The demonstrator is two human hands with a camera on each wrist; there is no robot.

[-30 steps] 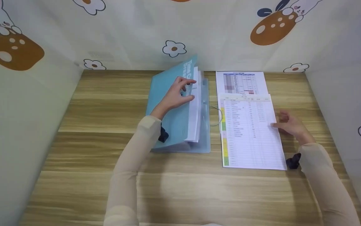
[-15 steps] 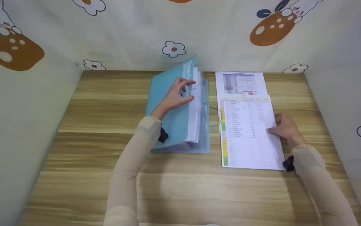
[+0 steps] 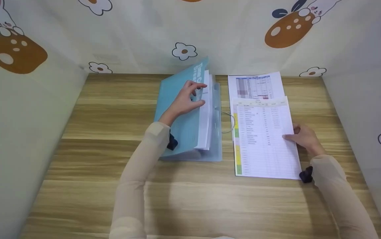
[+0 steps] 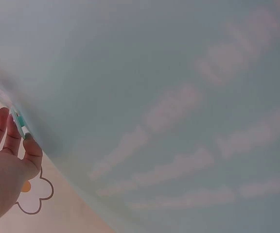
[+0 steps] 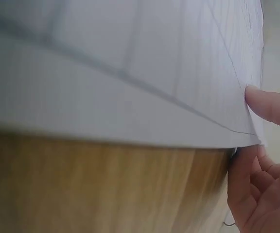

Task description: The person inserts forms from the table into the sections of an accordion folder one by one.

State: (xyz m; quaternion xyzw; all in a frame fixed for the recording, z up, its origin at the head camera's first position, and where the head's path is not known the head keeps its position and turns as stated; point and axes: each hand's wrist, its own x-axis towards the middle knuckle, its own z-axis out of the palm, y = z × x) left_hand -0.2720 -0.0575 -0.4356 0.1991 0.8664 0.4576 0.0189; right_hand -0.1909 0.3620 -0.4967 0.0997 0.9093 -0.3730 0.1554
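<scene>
In the head view a blue folder (image 3: 183, 132) lies with its front cover partly raised and white sheets (image 3: 205, 122) inside. My left hand (image 3: 185, 101) pinches the cover's right edge; the left wrist view shows the thumb and fingers on either side of that edge. To the right lie printed table sheets (image 3: 263, 142), overlapping another printed sheet (image 3: 253, 86) at the back. My right hand (image 3: 304, 136) pinches their right edge, thumb on top and fingers underneath. In the right wrist view the paper (image 5: 130, 107) lifts off the wood along that edge.
A thin pale cord or wire loop (image 3: 233, 122) reaches from the folder onto the sheets. The wooden table (image 3: 190, 205) ends at a patterned cloth wall (image 3: 137, 39) behind, with more cloth at both sides. A dark wrist camera (image 3: 305, 175) sits beside the sheets' near corner.
My right hand has shifted a little to the left, its thumb further onto the sheets. Their right side has risen slightly. My left hand and the folder stay as they were.
</scene>
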